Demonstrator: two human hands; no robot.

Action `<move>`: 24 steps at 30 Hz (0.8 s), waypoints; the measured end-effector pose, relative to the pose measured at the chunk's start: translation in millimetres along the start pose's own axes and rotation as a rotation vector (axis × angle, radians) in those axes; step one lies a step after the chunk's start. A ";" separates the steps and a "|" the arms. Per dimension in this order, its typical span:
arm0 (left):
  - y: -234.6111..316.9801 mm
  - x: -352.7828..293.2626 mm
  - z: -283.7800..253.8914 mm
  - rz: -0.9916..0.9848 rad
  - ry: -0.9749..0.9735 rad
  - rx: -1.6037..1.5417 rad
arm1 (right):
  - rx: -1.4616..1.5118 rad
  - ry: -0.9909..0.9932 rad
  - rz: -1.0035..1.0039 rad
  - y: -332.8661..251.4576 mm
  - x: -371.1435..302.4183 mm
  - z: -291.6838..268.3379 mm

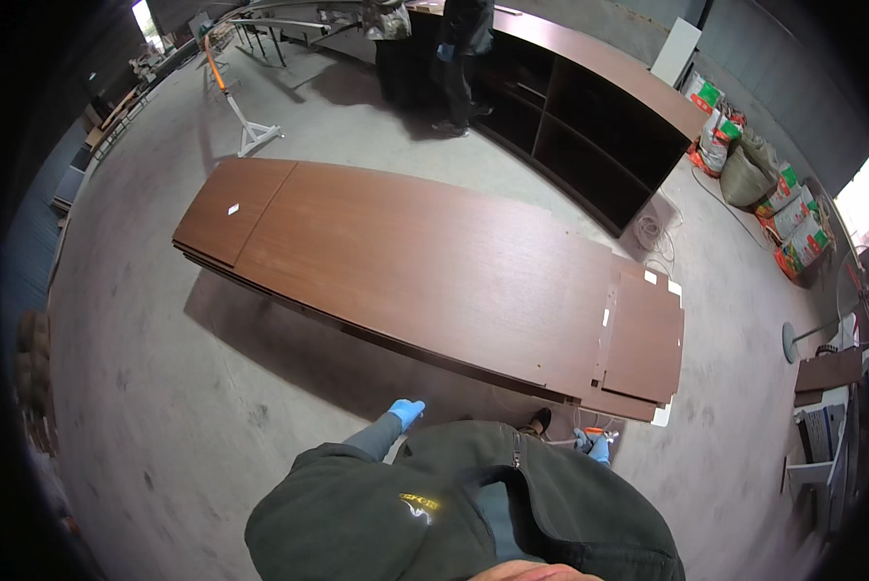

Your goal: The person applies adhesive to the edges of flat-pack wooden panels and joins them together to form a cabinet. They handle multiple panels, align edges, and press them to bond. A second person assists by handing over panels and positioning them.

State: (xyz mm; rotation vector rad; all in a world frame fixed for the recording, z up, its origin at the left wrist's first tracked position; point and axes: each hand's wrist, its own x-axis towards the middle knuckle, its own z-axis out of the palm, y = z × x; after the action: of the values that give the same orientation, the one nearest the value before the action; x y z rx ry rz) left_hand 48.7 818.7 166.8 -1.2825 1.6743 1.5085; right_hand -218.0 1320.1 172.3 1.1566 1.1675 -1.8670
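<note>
So the blue-gloved right hand (601, 450), lower right of centre, is gripping some orange-and-silver tool (596, 431) just beside the brown panel stack (425, 257) mid-frame. Left hand (408, 413)'s lower centre, off the stack; can't tell if it's curled or spread.

Smudged grey floor (134, 378), grey wall (756, 87), bright window (862, 198) — far right, open-fronted cabinet (589, 111)
</note>
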 end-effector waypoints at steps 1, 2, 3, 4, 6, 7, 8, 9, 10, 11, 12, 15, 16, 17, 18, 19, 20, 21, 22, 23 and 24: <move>-2.9 1.5 -2.4 0.015 0.019 0.057 | 0.024 0.025 0.003 0.4 0.1 2.0; -5.5 3.7 -4.4 0.026 0.013 0.020 | 0.023 -0.060 0.031 -0.6 0.0 2.3; -9.0 5.6 -5.4 0.017 0.013 -0.004 | 0.009 -0.068 0.032 -0.7 1.2 2.9; -11.6 8.2 -6.8 0.066 0.030 0.057 | 0.005 -0.086 -0.004 -1.3 3.0 3.7; -16.1 12.4 -7.0 0.050 0.061 0.082 | 0.028 -0.033 -0.020 -1.5 8.2 5.3; -17.9 13.3 -6.7 0.037 0.052 0.032 | 0.031 -0.051 0.018 -1.8 9.9 5.2; -18.5 13.8 -5.6 0.061 0.066 0.061 | 0.036 -0.071 0.057 -1.4 12.5 7.1; -18.3 13.7 -4.5 0.084 0.081 0.093 | 0.046 -0.041 0.053 -2.0 13.8 8.4; -18.6 12.0 -3.6 0.075 0.064 0.060 | 0.000 -0.011 0.010 -0.8 15.0 10.6; -17.8 9.9 -2.3 0.066 0.046 0.029 | 0.004 -0.075 0.041 -1.9 15.0 12.7; -16.6 7.9 -0.9 0.045 0.038 0.027 | 0.014 -0.098 0.059 -0.7 15.0 15.9; -13.5 0.5 2.0 0.008 0.018 -0.057 | -0.009 -0.024 -0.030 -3.2 8.7 25.4; -13.2 -1.4 2.8 -0.004 0.027 -0.061 | -0.017 -0.040 -0.002 -2.9 5.9 29.2; -13.9 -3.0 2.1 0.026 0.015 -0.043 | -0.003 0.007 0.015 -3.4 1.7 31.7; -13.7 -3.2 2.7 0.023 0.020 -0.074 | -0.021 -0.002 0.028 -3.5 -1.6 35.5; -14.0 -3.1 2.6 0.003 0.034 -0.079 | -0.066 -0.058 0.010 -2.9 -5.3 38.3; -14.6 -2.6 2.1 0.030 0.049 0.007 | -0.094 -0.038 -0.027 -2.8 -8.7 40.9; -15.2 -1.7 1.8 0.046 0.051 0.004 | -0.120 -0.014 -0.066 -1.2 -10.9 43.6; -14.9 -0.4 2.2 0.049 0.066 0.024 | -0.103 -0.045 -0.036 -1.0 -13.6 44.4; -14.2 1.1 2.7 0.053 0.085 0.058 | -0.113 -0.027 -0.047 0.7 -14.1 46.0; -14.0 1.8 3.1 0.055 0.087 0.041 | -0.122 -0.010 -0.059 1.0 -15.2 45.1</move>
State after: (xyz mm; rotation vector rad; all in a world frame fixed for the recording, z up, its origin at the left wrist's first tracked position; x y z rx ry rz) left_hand 59.9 822.2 158.4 -1.3074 1.8001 1.4602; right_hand -226.4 1279.5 195.6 1.0541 1.3040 -1.8156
